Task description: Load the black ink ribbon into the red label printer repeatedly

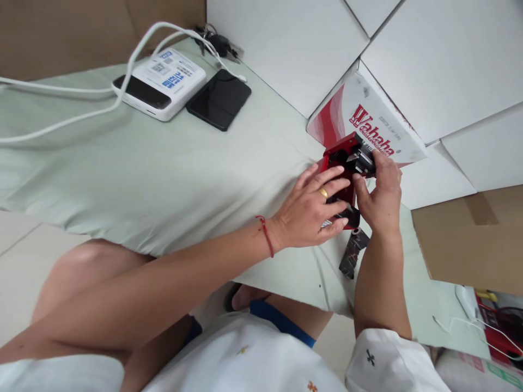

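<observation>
Cardboard (73, 38), brown, at 10 o'clock, along the back of the tabletop (237, 174), which has a pale green cover. White cable (131, 64) enters at 9 o'clock, loops over a white device (180, 81) at 10 o'clock; device lies flat, black glossy panel on its near-left end, blue print on top. Black phone (220, 100), 11 o'clock, flat, screen dark, just beside the device; cable's plug end near its upper corner. Keys (223, 48) in a bunch, also 11 o'clock, beyond the phone.

Both hands work at 3 o'clock. Red bracelet (266, 237) on left wrist, gold ring (323, 193) on a finger. Left hand (308, 212) palm down, fingers spread and slightly bent over a red case (350, 189); can't tell if it grips or only steadies. Case is open on the tabletop, dark contents inside, mostly hidden by fingers. Dark patterned strip (350, 258) at 4 o'clock, just below the case, next to the right forearm. Black part (363, 160) with a silvery piece, at the case's 1 o'clock side, pinched between thumb and fingers of the right hand (382, 196).

Wahaha carton (343, 103), red and white, 2 o'clock, right behind the case, leaning on white box-like surfaces (445, 65). Brown box (469, 239), taped, far 3 o'clock. Printed white bag (478, 373), 4 o'clock, partly cut off.
</observation>
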The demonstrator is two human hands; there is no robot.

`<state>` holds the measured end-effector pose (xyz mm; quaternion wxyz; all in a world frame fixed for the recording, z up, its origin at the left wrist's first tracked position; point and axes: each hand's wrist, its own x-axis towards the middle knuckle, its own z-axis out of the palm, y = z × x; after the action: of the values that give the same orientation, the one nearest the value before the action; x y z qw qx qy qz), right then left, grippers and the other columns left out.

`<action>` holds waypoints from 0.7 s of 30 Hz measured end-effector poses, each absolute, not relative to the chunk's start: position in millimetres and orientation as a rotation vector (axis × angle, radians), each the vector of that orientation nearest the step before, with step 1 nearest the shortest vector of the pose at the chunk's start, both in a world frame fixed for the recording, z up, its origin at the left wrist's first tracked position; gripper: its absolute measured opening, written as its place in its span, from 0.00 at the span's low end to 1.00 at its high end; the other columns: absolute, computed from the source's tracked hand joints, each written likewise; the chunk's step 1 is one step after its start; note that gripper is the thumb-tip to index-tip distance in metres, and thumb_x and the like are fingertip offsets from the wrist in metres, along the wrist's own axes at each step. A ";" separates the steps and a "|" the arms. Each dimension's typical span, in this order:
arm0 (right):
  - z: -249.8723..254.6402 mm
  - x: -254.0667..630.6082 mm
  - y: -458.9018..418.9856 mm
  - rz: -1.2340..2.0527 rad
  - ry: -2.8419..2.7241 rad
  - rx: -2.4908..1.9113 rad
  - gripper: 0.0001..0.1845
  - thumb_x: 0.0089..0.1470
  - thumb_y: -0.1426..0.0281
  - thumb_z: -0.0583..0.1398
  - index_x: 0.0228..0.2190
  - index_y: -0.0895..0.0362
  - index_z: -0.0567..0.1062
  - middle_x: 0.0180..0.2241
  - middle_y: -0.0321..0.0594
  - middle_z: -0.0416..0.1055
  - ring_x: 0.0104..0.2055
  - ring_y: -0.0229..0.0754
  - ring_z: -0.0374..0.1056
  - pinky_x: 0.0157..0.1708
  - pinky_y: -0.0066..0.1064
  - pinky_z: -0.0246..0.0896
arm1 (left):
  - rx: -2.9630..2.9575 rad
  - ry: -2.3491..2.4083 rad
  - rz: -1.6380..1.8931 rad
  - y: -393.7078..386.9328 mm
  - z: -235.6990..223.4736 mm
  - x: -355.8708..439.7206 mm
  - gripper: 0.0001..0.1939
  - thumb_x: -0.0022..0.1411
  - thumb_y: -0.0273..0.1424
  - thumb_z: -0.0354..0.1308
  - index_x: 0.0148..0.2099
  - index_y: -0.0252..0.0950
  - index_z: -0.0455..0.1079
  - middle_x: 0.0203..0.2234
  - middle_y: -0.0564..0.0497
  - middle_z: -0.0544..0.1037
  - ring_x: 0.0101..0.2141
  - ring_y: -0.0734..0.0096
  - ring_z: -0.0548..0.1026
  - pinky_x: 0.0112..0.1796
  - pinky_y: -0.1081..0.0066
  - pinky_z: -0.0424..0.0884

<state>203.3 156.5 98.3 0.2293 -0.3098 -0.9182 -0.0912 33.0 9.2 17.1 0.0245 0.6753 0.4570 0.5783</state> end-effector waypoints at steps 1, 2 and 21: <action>98.4 203.5 155.8 -0.247 -2.530 -0.860 0.35 0.69 0.57 0.58 0.72 0.54 0.65 0.68 0.56 0.69 0.72 0.58 0.64 0.73 0.60 0.54 | 2.155 1.440 1.775 7.1 15.5 33.9 0.12 0.72 0.36 0.60 0.50 0.40 0.83 0.65 0.40 0.79 0.74 0.43 0.66 0.75 0.38 0.51; 98.6 203.8 154.6 -0.240 -2.534 -0.868 0.35 0.69 0.57 0.58 0.72 0.54 0.64 0.69 0.56 0.69 0.72 0.59 0.64 0.73 0.61 0.54 | 2.186 1.461 1.792 5.8 13.9 34.3 0.12 0.72 0.36 0.60 0.48 0.40 0.84 0.64 0.41 0.80 0.74 0.43 0.66 0.76 0.39 0.52; 73.9 216.4 85.1 0.072 -2.300 -0.780 0.14 0.74 0.65 0.59 0.45 0.53 0.87 0.47 0.44 0.86 0.51 0.45 0.80 0.55 0.43 0.73 | 2.061 1.451 1.740 10.0 13.2 24.5 0.25 0.78 0.40 0.50 0.71 0.41 0.70 0.66 0.41 0.79 0.72 0.51 0.71 0.77 0.42 0.48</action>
<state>216.4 85.1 73.9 0.3485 -0.3008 -0.8873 0.0276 24.5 10.0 13.2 0.0395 0.6725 0.4733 0.5676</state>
